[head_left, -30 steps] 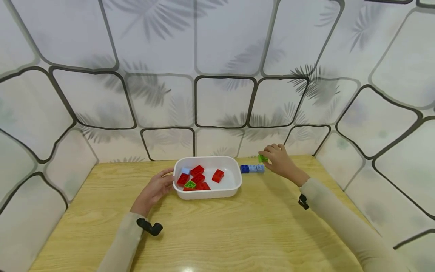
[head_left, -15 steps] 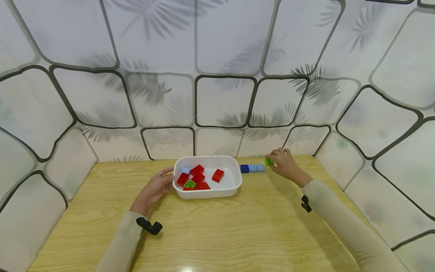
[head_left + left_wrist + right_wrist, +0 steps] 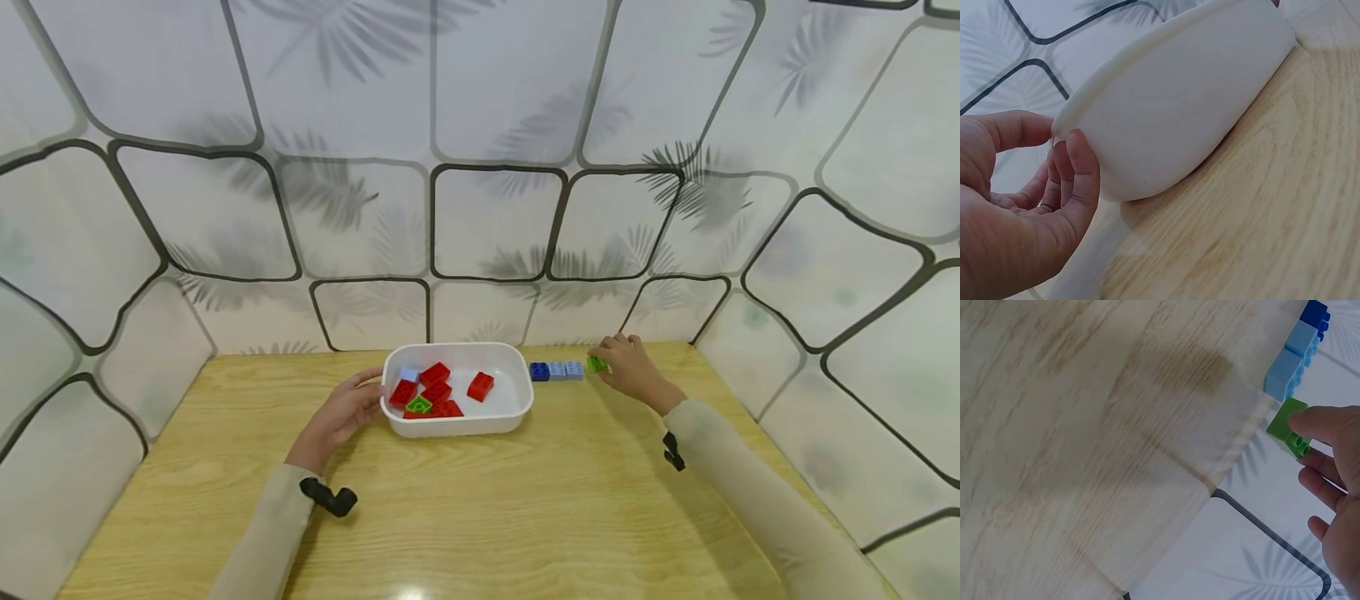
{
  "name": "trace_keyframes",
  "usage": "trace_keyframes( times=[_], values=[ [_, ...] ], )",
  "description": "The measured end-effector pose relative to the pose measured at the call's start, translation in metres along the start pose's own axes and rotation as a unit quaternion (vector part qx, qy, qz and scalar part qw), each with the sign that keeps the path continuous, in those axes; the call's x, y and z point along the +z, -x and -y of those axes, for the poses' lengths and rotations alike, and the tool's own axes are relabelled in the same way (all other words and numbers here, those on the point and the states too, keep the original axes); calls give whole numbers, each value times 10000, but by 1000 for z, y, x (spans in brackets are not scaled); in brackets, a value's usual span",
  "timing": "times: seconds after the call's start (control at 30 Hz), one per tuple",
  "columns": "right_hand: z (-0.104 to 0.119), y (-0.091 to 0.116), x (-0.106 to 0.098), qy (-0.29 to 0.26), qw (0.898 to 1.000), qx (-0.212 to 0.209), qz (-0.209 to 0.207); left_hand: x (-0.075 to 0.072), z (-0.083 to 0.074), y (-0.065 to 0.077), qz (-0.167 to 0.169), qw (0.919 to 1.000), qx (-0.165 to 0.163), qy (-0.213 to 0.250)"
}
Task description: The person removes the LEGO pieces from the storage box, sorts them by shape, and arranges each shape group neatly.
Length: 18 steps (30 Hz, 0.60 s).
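A green toy building brick point(image 3: 1288, 427) is pinched between the thumb and fingers of my right hand point(image 3: 628, 367), at the right end of a row of bricks. The row has one dark blue brick point(image 3: 539, 372) and two light blue bricks point(image 3: 557, 372), standing studs up. In the right wrist view the green brick is close beside the nearest light blue brick point(image 3: 1284, 374). My left hand point(image 3: 352, 410) holds the left end of a white tray point(image 3: 1179, 100), thumb and curled fingers at its rim. Inside lie several red bricks point(image 3: 481, 386), a green brick point(image 3: 418, 405) and a light blue one point(image 3: 408, 375).
The wooden table point(image 3: 480, 517) runs back to a patterned wall covering point(image 3: 487, 225), which also rises at both sides. The brick row lies near the table's back edge, just right of the tray. Black wrist straps point(image 3: 328, 497) sit over both sleeves.
My right hand has moved a little right and down with the green brick, from above the row to its right end. The left hand and tray keep their place.
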State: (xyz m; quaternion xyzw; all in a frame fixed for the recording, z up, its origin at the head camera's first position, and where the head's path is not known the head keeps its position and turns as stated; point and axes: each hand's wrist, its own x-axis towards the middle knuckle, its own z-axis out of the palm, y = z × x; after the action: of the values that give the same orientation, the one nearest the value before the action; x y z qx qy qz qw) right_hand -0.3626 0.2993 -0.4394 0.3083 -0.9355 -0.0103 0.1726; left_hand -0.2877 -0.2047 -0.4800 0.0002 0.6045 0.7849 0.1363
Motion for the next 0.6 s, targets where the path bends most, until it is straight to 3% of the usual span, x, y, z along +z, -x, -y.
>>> trace_keyframes(
  times=[0.6],
  values=[
    [4, -3, 11, 113, 9994, 137, 292, -1, 2, 0, 4, 10000, -33, -65]
  ],
)
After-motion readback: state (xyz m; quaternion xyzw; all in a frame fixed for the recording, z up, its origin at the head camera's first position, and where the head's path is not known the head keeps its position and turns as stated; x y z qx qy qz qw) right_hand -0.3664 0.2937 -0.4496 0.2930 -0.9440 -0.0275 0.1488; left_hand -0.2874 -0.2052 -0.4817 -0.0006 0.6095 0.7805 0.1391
